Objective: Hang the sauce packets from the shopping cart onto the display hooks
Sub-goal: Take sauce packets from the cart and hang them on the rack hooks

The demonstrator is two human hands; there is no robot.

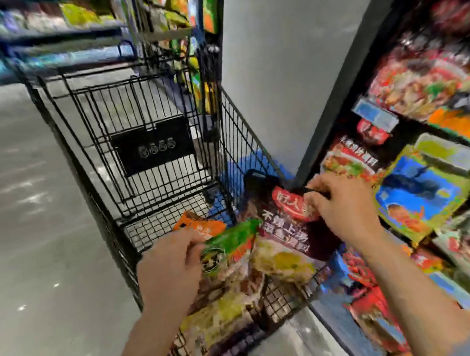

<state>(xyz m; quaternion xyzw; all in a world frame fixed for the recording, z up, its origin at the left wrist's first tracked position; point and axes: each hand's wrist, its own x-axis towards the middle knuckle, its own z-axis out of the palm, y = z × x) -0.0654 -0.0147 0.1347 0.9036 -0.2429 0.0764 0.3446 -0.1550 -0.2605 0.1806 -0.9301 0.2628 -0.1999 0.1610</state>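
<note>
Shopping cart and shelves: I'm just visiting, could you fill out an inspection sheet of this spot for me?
Surface: black wire shopping cart on a grey floor; picture is blurred.
Job's things: sauce packets piled at the near end of the cart; an orange packet lies further in.
Clutter: black sign panel on the cart's far end.
Hands: left hand grips a green packet; right hand grips a dark red packet at its top edge.
Cables: nothing seen.
Surroundings: display rack of hanging packets on the right beside a grey pillar; stocked shelves behind.
</note>
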